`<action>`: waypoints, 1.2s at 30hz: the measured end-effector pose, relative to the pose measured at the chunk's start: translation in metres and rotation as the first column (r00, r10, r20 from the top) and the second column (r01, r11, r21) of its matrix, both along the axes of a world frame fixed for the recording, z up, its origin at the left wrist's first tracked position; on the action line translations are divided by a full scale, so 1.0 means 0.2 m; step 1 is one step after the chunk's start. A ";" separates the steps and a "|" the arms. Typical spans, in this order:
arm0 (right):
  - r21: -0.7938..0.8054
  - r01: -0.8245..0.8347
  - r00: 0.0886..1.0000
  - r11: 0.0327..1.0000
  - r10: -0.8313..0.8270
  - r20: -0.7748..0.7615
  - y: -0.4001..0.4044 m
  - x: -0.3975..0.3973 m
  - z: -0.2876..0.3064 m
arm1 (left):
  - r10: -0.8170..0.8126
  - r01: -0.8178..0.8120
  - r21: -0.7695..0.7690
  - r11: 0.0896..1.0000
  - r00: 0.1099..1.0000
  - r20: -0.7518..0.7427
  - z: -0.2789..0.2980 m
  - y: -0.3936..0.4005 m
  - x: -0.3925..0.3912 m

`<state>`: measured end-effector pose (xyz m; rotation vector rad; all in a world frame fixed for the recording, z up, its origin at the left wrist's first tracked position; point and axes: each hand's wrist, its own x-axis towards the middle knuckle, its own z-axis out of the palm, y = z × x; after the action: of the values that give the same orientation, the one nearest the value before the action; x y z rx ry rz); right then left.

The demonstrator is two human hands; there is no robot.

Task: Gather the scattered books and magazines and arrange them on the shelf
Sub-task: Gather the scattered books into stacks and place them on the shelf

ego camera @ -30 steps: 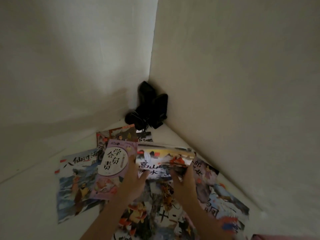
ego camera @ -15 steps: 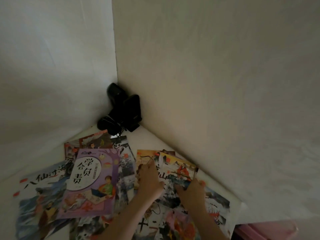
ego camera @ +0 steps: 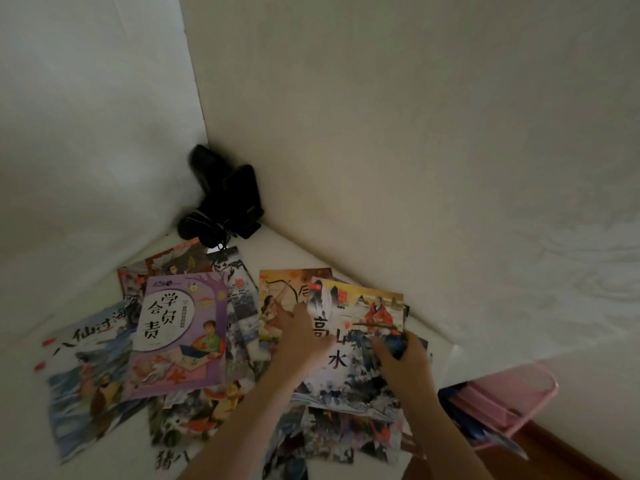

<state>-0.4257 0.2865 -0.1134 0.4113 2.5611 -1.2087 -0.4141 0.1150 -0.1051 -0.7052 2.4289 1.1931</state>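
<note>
Several thin picture books lie scattered and overlapping on a white surface (ego camera: 284,251) in a room corner. A mountain-and-water book (ego camera: 349,341) with a red-robed figure lies on top at the right. My left hand (ego camera: 301,337) grips its left edge and my right hand (ego camera: 401,355) grips its right edge. A purple book (ego camera: 180,334) lies flat at the left, over a blue sea-scene book (ego camera: 86,372). An archer book (ego camera: 280,299) sits just behind my left hand. More books lie under my forearms, partly hidden.
A black device with cables (ego camera: 225,199) stands in the corner where two white walls meet. A pink rack (ego camera: 498,400) holding blue items stands at the lower right, beside the white surface's edge, over a wooden floor (ego camera: 568,455).
The purple book left my left hand and now lies flat at the left. Both hands now hold the mountain-and-water book, which has come nearer and lies flatter. The view shifted right and down.
</note>
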 end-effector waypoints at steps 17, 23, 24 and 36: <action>0.101 0.159 0.974 0.982 -0.173 0.147 0.33 0.26 -0.19 | 0.000 -0.004 0.096 0.995 0.999 0.036 -0.19 0.41 0.14; -0.037 0.398 0.912 0.917 -0.391 0.126 0.43 0.27 -0.21 | -0.107 0.106 0.171 0.980 0.994 -0.005 -0.15 0.45 0.13; -0.071 0.417 0.905 0.906 -0.406 0.126 0.44 0.26 -0.19 | -0.107 0.117 0.218 0.969 0.993 -0.055 -0.15 0.44 0.13; -0.113 -0.047 0.949 0.993 0.009 -0.315 0.18 0.14 0.19 | 0.041 0.060 0.500 0.864 0.981 -0.190 0.10 0.08 0.19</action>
<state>-0.3980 0.3217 -0.0755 0.1653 2.7224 -1.5144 -0.3754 0.1317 -0.0845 -0.4277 2.0999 1.8694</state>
